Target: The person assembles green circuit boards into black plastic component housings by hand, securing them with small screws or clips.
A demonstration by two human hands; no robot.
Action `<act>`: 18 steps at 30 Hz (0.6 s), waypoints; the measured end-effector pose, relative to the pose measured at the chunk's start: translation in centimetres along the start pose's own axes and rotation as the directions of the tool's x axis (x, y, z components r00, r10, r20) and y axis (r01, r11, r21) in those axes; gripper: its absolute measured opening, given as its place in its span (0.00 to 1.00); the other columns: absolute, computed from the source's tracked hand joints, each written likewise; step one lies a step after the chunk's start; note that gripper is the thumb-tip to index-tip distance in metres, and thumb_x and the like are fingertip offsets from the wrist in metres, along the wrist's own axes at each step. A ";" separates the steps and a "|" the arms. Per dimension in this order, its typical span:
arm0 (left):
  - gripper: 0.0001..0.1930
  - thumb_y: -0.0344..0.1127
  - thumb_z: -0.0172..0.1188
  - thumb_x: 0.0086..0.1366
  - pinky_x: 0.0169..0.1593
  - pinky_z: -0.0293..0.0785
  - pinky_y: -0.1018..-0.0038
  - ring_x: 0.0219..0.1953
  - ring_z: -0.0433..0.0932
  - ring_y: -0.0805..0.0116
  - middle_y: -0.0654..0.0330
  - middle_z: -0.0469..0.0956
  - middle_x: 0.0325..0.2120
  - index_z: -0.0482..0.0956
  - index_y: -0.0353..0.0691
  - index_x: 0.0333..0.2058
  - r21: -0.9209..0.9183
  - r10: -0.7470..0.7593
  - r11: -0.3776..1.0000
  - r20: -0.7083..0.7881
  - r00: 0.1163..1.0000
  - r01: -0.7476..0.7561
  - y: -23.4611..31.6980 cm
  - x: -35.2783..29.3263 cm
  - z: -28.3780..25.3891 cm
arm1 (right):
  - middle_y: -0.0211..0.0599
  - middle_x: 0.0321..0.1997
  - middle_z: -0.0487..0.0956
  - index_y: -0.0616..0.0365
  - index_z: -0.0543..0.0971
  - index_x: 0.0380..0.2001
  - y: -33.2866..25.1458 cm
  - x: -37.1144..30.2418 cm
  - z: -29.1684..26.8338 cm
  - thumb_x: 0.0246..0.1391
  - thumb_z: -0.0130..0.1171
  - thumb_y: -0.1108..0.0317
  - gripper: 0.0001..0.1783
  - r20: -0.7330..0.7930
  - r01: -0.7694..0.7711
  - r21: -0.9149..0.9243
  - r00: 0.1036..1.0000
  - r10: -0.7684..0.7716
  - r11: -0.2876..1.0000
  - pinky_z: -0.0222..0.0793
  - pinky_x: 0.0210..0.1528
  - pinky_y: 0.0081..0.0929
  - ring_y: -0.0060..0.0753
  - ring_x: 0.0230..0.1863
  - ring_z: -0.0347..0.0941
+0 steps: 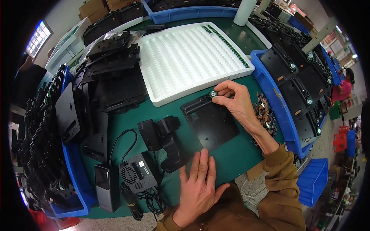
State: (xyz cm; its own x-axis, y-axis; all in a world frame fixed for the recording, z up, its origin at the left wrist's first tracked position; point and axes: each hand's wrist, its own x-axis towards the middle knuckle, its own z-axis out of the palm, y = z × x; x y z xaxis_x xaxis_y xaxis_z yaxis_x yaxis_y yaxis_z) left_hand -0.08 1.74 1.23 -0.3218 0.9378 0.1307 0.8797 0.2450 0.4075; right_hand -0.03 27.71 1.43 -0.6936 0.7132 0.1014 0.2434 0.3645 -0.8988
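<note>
A flat black plastic panel (216, 123) with a raised bar along its far edge lies on the green table in front of me. At the bar's right end, my right hand (233, 100) pinches a small round metallic part (213, 94) between thumb and fingers. Whether that part is seated in the panel I cannot tell. My left hand (200, 181) lies flat, fingers stretched out, with its fingertips at the panel's near edge. Small loose copper-coloured pieces (265, 111) are heaped beside my right wrist.
Beyond the panel stands a white foam tray (162, 101) with a row of green parts. Blue bins of black panels flank the table: a right bin (259, 65) and a left bin (77, 184). Stacked black panels (119, 88), a power bank (107, 188) and a cabled black device (140, 171) occupy the left.
</note>
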 end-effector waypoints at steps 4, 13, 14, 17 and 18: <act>0.44 0.58 0.69 0.50 0.63 0.54 0.43 0.66 0.62 0.46 0.41 0.61 0.66 0.71 0.28 0.57 0.005 -0.006 1.000 0.003 1.000 0.006 0.0 -0.1 0.0 | 0.32 0.28 0.80 0.64 0.82 0.34 -0.3 0.1 -0.1 0.43 0.69 0.71 0.13 0.022 -0.015 -0.004 1.000 0.015 1.000 0.71 0.35 0.21 0.21 0.30 0.73; 0.44 0.58 0.69 0.49 0.64 0.52 0.45 0.67 0.62 0.47 0.41 0.60 0.66 0.72 0.29 0.57 0.000 -0.011 1.000 0.010 1.000 0.011 0.0 -0.1 0.0 | 0.32 0.29 0.81 0.63 0.84 0.40 0.5 0.0 -0.5 0.51 0.63 0.71 0.13 0.068 0.012 0.061 0.998 -0.016 0.998 0.70 0.39 0.21 0.21 0.32 0.74; 0.44 0.58 0.69 0.49 0.64 0.52 0.45 0.67 0.62 0.47 0.41 0.60 0.66 0.72 0.29 0.57 0.000 -0.011 1.000 0.010 1.000 0.011 0.0 -0.1 0.0 | 0.32 0.30 0.82 0.63 0.84 0.39 0.6 0.1 -0.4 0.51 0.63 0.72 0.12 0.065 0.001 0.080 0.998 -0.007 0.997 0.70 0.39 0.21 0.21 0.32 0.74; 0.44 0.58 0.69 0.49 0.64 0.52 0.45 0.67 0.61 0.47 0.42 0.60 0.66 0.72 0.29 0.57 -0.001 -0.011 1.000 0.012 1.000 0.011 0.0 -0.1 0.0 | 0.31 0.30 0.82 0.62 0.85 0.39 0.4 0.0 -0.3 0.51 0.63 0.72 0.12 0.051 -0.001 0.076 0.999 -0.003 0.997 0.70 0.39 0.21 0.20 0.32 0.74; 0.44 0.58 0.69 0.49 0.64 0.52 0.45 0.67 0.61 0.47 0.42 0.60 0.66 0.72 0.29 0.57 0.001 -0.013 1.000 0.011 1.000 0.013 0.0 0.0 0.0 | 0.31 0.30 0.82 0.62 0.85 0.39 0.3 0.0 -0.3 0.51 0.63 0.72 0.12 0.039 0.009 0.053 0.999 -0.011 0.999 0.70 0.38 0.21 0.20 0.32 0.74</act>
State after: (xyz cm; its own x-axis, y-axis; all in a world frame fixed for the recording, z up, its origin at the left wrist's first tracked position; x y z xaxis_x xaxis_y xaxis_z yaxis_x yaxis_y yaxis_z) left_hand -0.03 1.73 1.22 -0.3289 0.9373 0.1153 0.8759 0.2571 0.4083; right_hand 0.25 27.98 1.29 -0.7220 0.6853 0.0951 0.2007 0.3389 -0.9191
